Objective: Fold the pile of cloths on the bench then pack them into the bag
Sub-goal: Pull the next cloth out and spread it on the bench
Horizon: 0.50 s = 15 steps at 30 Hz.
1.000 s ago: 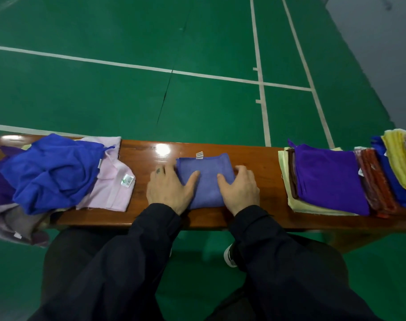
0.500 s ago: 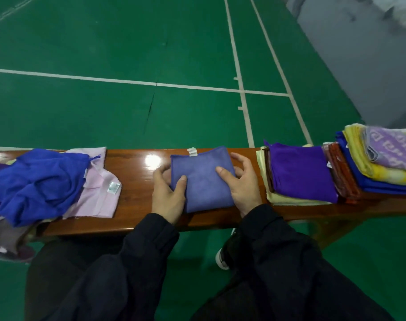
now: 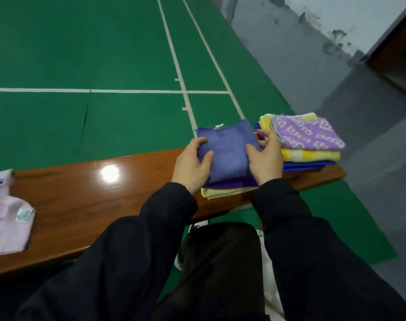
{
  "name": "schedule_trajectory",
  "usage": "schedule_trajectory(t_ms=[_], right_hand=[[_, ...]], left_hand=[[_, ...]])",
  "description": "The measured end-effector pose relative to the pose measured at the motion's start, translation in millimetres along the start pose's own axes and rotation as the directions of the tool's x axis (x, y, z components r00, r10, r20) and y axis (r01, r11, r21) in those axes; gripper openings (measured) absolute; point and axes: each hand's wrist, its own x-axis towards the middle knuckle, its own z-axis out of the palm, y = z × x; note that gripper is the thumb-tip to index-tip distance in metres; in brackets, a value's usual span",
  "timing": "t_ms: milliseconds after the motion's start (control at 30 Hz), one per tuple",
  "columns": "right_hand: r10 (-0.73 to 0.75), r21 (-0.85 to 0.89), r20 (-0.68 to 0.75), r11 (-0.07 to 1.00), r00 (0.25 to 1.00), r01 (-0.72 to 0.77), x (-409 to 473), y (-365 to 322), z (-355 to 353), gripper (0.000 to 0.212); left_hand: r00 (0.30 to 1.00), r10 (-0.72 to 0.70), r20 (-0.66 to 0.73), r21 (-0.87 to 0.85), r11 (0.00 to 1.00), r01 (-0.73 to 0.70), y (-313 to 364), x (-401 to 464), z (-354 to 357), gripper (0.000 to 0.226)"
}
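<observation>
A folded blue-violet cloth (image 3: 227, 149) with a small white tag sits on top of a folded purple cloth (image 3: 232, 183) and a pale yellow cloth (image 3: 220, 193) on the wooden bench (image 3: 93, 200). My left hand (image 3: 192, 165) grips its left edge and my right hand (image 3: 264, 158) grips its right edge. Just to the right lies a second stack: a lilac patterned cloth (image 3: 306, 133) over a yellow cloth (image 3: 313, 155) and a blue cloth (image 3: 306, 165). A pink garment (image 3: 7, 225) from the unfolded pile shows at the far left. No bag is clearly visible.
The bench ends just right of the stacks. Green court floor (image 3: 104, 54) with white lines lies beyond, and a grey floor strip (image 3: 336, 89) and wall to the right. My dark trousers and a white shoe (image 3: 181, 260) are below the bench.
Both hands have carried the folded blue-violet cloth from the bench's middle to the right, onto the purple and yellow stack. My view has swung right, so the unfolded pile is mostly out of frame.
</observation>
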Motion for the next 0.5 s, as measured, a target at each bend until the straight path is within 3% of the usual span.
schedule_trajectory(t_ms=[67,133,200,267,333,400,500], right_hand=[[-0.138,-0.335,-0.011,0.934,0.990,0.126,-5,15,-2,0.046],[-0.326,-0.482,0.085,0.814,0.942,0.325,-14,30,4,0.046],[-0.359,-0.502,0.326,0.718,0.875,0.482,-18,44,12,0.046],[-0.189,-0.556,0.516,0.668,0.835,0.495,-21,53,18,0.048],[-0.116,-0.566,0.518,0.697,0.848,0.441,-22,53,20,0.047],[-0.214,-0.506,0.453,0.738,0.866,0.447,-27,42,22,0.047],[-0.365,-0.390,0.428,0.751,0.827,0.533,-41,16,30,0.032]], left_hand=[[0.993,-0.016,0.118,0.259,0.966,-0.015,-11,1,16,0.055],[0.985,-0.048,0.166,0.338,0.941,-0.011,-20,1,27,0.059],[0.986,-0.041,0.159,0.334,0.942,-0.015,-24,3,33,0.058],[0.988,-0.040,0.152,0.314,0.949,-0.010,-24,4,36,0.058],[0.988,-0.038,0.151,0.279,0.960,-0.006,-21,3,34,0.055],[0.992,-0.016,0.121,0.242,0.970,-0.014,-19,0,27,0.048],[1.000,0.014,-0.021,0.176,0.984,-0.010,-18,-9,5,0.032]])
